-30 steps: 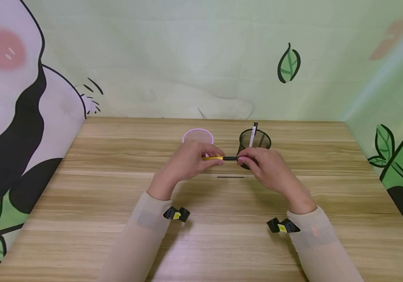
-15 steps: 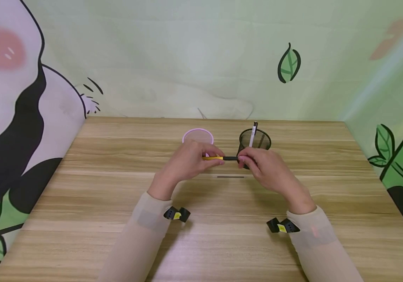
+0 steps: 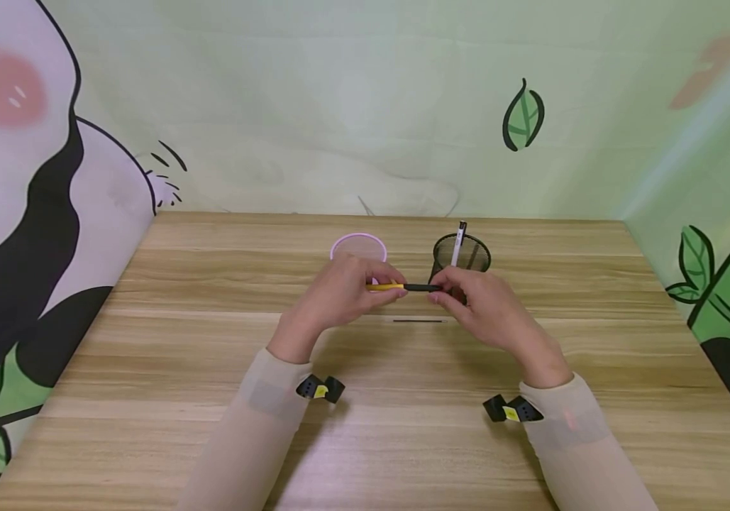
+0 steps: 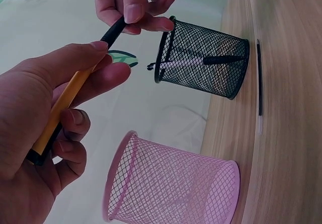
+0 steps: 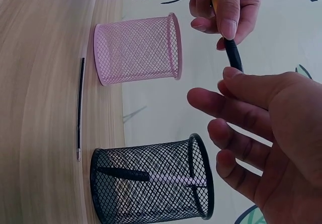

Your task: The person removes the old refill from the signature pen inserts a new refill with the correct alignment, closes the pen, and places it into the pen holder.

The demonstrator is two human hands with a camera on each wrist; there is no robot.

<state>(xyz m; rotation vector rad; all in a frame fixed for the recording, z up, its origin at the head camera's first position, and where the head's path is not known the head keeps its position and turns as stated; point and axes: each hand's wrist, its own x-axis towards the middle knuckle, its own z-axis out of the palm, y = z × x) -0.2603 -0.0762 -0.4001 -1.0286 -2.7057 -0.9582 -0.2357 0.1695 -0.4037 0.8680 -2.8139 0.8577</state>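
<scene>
A pen with a yellow barrel (image 4: 70, 90) and black grip section is held above the table, level in the head view. My left hand (image 3: 342, 287) holds it by the yellow barrel, with thumb and fingers around it. At its black end, my right hand (image 3: 482, 301) pinches the tip between thumb and forefinger, as seen in the right wrist view, while the other fingers spread loosely. Below the hands, a thin black pen refill (image 3: 417, 321) lies on the table. Behind the right hand stands a black mesh pen holder (image 3: 476, 259) with a white-and-black pen (image 3: 459, 243) in it.
A pink mesh pen holder (image 5: 138, 50) stands to the left of the black one, partly hidden by the left hand in the head view. The wooden table (image 3: 403, 440) reaches back to a printed cloth backdrop (image 3: 313, 106).
The right thumb and forefinger have shifted slightly to the right along the black end of the pen, so more of it shows. The left hand and the refill have stayed in place.
</scene>
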